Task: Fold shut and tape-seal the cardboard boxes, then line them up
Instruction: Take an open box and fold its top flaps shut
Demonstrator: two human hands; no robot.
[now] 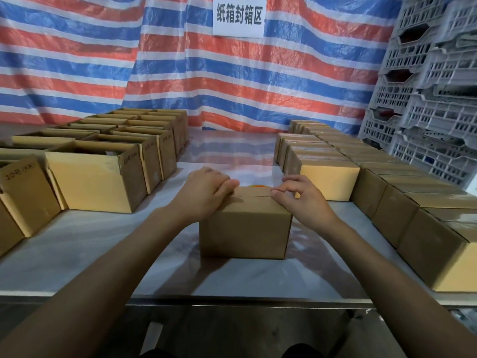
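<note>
Centre box [245,226]: sits on the near middle of the table [103,254], both top flaps folded down, seam running left-right across the lid.

Left hand [206,192]: lies flat on the left part of the lid, fingers together and nearly straight, pressing down.

Right hand [300,200]: at the right end of the lid, thumb tip on the cardboard near the seam, fingers loosely curled above it. I cannot tell whether they pinch anything.

Surroundings:
- Orange object [258,186] just behind the centre box, mostly hidden by it; kind not readable.
- Open boxes [95,177] in two rows along my left, flaps standing up, the rows running back toward the wall. The nearest is well apart from my left hand.
- Closed boxes [330,177] packed tight in rows along my right; the nearest pale face is just beyond my right hand.
- A clear lane of table between the two groups.

Surface: smooth, glossy, grey, reflecting the wall.

Room: striped tarp [77,60], red, white and blue, hangs as the back wall; a white paper sign [238,16] with printed characters is fixed to it. Grey plastic crates [426,86] are stacked at far right.
</note>
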